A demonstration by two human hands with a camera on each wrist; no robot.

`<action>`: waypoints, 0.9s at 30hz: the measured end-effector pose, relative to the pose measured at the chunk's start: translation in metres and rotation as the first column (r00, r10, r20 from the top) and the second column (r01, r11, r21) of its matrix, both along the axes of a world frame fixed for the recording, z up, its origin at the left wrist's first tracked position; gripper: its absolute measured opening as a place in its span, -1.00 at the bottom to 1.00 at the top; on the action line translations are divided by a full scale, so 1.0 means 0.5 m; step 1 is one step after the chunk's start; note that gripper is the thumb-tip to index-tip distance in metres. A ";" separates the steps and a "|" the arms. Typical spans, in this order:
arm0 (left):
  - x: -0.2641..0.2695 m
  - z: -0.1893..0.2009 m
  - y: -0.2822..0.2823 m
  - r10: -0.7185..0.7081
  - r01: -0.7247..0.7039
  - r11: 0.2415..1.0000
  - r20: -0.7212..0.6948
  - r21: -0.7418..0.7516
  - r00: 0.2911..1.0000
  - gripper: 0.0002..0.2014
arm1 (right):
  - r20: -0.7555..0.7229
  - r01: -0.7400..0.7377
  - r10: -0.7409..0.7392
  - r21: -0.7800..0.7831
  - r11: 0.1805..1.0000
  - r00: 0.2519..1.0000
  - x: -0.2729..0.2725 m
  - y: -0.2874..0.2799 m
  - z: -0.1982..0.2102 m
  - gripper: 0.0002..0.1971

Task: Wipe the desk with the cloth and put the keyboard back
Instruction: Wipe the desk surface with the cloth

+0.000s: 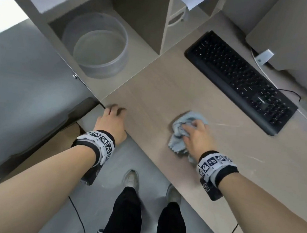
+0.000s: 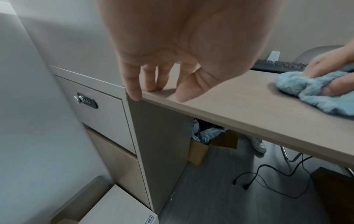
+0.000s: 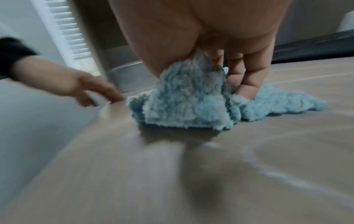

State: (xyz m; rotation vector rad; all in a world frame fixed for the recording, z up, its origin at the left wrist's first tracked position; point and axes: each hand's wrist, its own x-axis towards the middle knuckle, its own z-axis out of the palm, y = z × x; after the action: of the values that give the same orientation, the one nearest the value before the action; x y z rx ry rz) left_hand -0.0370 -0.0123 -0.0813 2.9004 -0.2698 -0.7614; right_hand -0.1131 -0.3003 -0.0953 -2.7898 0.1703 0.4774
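Worktop (image 1: 170, 91) fills most of my head view, pale wood grain with faint wet streaks near the cloth. My keyboard (image 1: 241, 80), black, lies at the far right of it, well apart from both hands, just in front of a monitor base (image 1: 294, 30). To the left, a round clear tub (image 1: 97, 46) sits in an open shelf bay. The cloth (image 1: 181, 132), light blue and fluffy, lies bunched on the worktop near its front edge. My right hand (image 1: 194, 135) presses down on it, fingers curled into the fabric and gripping it. My left hand (image 1: 112, 123) rests at the worktop's left front corner, fingers relaxed and spread, fingertips (image 2: 134, 94) touching the edge, holding nothing.
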 end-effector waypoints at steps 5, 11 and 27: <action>0.003 0.008 -0.028 0.038 -0.037 0.998 -0.016 0.049 0.999 -0.31 | -0.084 0.240 -0.251 -0.122 0.963 0.964 0.028 -0.083 0.007 -0.60; 0.005 0.022 -0.018 0.041 -0.038 0.998 -0.047 0.051 0.998 -0.29 | -0.093 -0.167 0.174 0.080 0.983 0.980 -0.008 0.106 0.034 -0.49; 0.019 0.029 -0.025 0.030 -0.026 0.996 -0.052 0.082 0.998 -0.34 | -0.080 0.423 -0.450 -0.231 0.876 0.889 0.092 -0.188 0.033 -0.56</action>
State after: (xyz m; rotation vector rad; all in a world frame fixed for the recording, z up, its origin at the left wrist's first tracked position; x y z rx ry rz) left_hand -0.0275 -0.0247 -0.0668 2.9477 -0.1960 -0.8633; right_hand -0.0671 -0.3941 -0.0789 -2.7859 0.9101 0.5509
